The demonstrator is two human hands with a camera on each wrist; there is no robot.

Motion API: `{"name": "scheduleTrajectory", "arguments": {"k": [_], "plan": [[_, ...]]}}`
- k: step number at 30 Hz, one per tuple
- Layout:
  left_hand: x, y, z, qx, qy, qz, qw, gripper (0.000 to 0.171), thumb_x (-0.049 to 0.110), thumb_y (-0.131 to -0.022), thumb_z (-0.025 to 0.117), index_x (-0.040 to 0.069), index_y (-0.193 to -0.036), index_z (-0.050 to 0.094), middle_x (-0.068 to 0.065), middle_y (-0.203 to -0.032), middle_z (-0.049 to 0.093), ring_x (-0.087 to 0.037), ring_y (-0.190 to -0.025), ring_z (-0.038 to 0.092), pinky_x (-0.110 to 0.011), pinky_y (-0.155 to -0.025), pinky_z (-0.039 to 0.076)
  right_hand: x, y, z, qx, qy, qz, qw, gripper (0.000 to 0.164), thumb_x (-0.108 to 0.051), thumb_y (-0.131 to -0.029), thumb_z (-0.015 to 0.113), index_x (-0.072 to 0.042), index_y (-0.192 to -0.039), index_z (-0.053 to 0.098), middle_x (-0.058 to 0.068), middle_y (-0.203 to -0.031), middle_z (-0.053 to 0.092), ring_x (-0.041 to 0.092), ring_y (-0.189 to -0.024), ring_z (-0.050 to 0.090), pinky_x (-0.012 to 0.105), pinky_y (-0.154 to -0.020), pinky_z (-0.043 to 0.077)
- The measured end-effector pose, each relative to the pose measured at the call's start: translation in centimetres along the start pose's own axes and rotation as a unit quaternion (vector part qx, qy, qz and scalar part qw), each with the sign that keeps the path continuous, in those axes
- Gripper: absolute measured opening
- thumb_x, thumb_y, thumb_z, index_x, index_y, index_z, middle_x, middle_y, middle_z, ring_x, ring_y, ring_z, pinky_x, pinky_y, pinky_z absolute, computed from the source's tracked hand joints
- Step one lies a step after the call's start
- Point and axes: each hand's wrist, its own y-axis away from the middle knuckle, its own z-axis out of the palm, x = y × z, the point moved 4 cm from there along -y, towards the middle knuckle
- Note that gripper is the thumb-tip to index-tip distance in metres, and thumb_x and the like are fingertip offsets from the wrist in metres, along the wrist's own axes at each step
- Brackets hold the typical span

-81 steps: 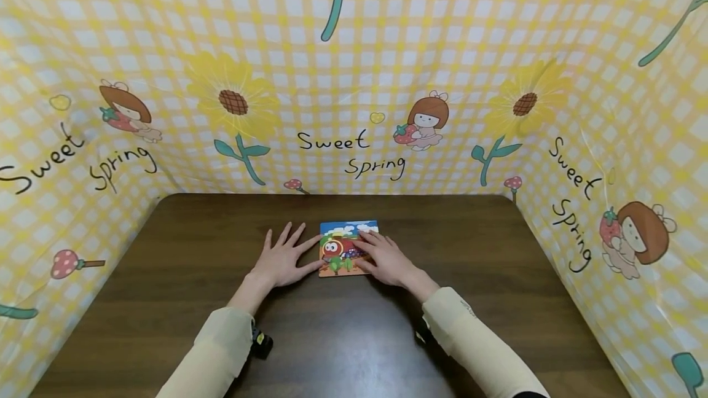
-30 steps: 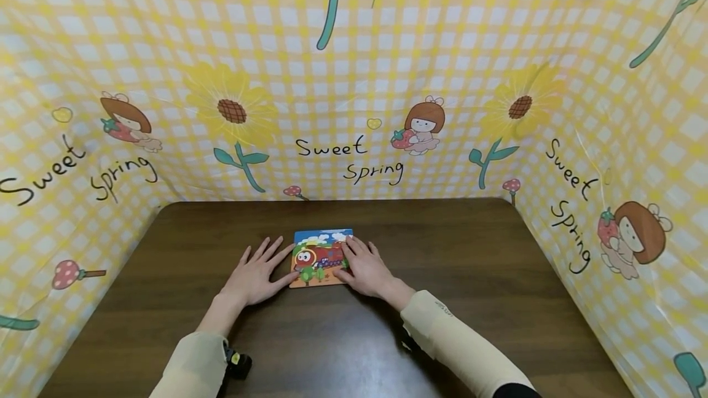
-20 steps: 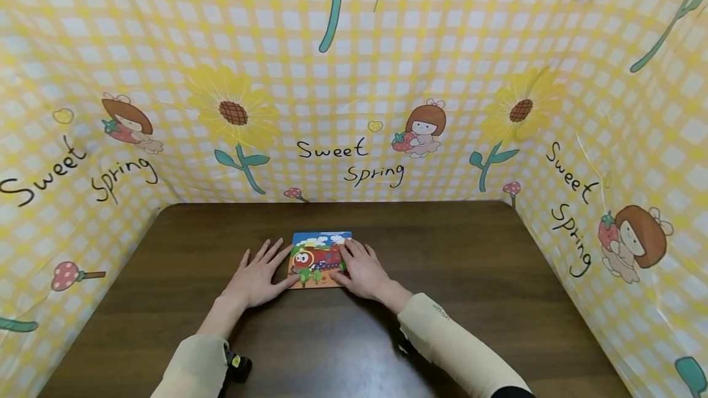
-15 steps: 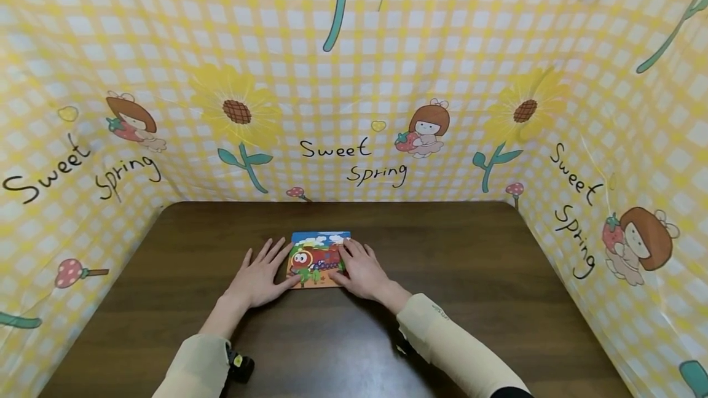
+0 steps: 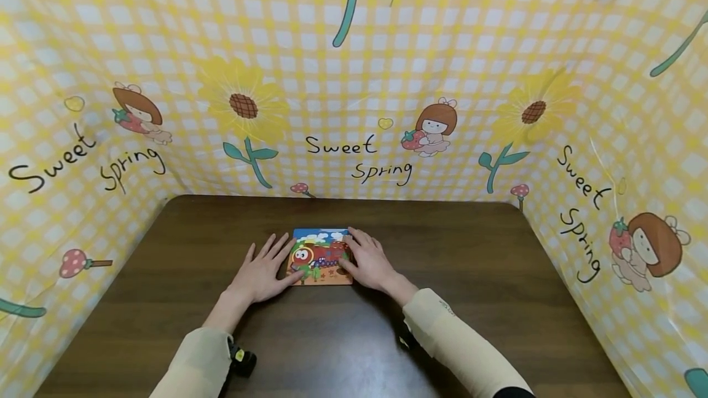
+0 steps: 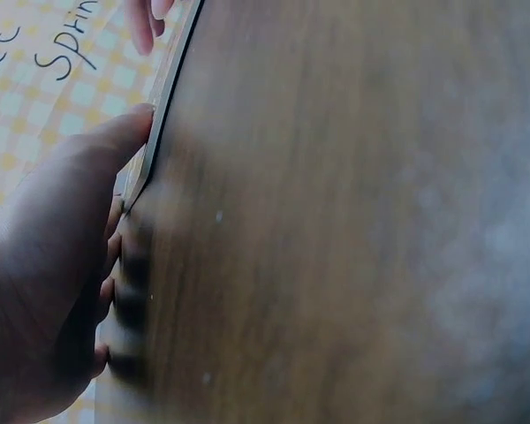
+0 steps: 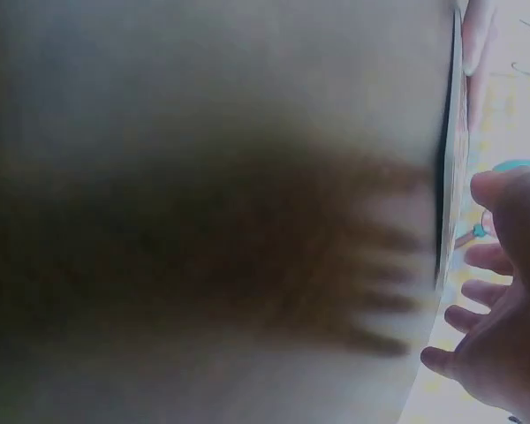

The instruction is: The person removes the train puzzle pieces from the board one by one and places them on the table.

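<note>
A square picture board (image 5: 319, 258) with a cartoon red train on it lies flat on the dark wooden table. My left hand (image 5: 261, 275) is spread at its left side, thumb over the lower left corner and the other fingers along the left edge. In the left wrist view the thumb of that hand (image 6: 57, 230) meets the board's edge (image 6: 165, 106). Over the board's right edge is my right hand (image 5: 373, 263), fingers spread. The right wrist view shows this hand (image 7: 521, 274) raised off the tabletop, its fingers apart from the board's thin side (image 7: 453, 132).
The brown table (image 5: 470, 269) stretches to both sides and in front of the board. A yellow checked cloth (image 5: 354, 91) with printed flowers and words hangs behind the table and along its left and right sides.
The board slid left with both hands between the oldest frame and one second ago, then stayed nearly still. Just now the right hand has shifted slightly right, showing more of the board's right edge.
</note>
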Motion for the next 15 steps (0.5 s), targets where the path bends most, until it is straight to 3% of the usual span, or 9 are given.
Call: {"name": "scheduleTrajectory", "arguments": {"k": [8, 13, 15], "plan": [[-0.1, -0.1, 0.1, -0.007, 0.005, -0.006, 0.9999, 0.096, 0.076, -0.103, 0.056, 0.020, -0.177, 0.029, -0.011, -0.185, 0.022, -0.044, -0.172, 0.016, -0.079, -0.133, 0.008, 0.6, -1.0, -0.6, 0.005, -0.024, 0.005, 1.000, 0.057, -0.034, -0.113, 0.063, -0.003, -0.161, 0.054, 0.022, -0.174, 0.041, 0.046, -0.163, 0.037, 0.072, -0.130, 0.032], [-0.2, 0.0, 0.1, -0.007, 0.005, -0.006, 0.9999, 0.096, 0.075, -0.103, 0.056, 0.020, -0.177, 0.028, -0.011, -0.185, 0.022, -0.044, -0.172, 0.016, -0.079, -0.133, 0.008, 1.2, -2.5, -0.8, 0.021, -0.019, -0.003, 1.000, 0.056, -0.031, -0.110, 0.071, -0.004, -0.157, 0.059, 0.021, -0.165, 0.052, 0.044, -0.156, 0.046, 0.071, -0.123, 0.041], [-0.2, 0.0, 0.2, -0.007, 0.006, -0.006, 0.9999, 0.096, 0.075, -0.103, 0.056, 0.020, -0.177, 0.028, -0.011, -0.185, 0.022, -0.044, -0.172, 0.016, -0.079, -0.133, 0.008, 2.5, -3.4, 0.1, 0.037, -0.016, -0.014, 0.999, 0.055, -0.034, -0.108, 0.073, -0.006, -0.155, 0.062, 0.018, -0.159, 0.057, 0.042, -0.149, 0.051, 0.067, -0.116, 0.047]]}}
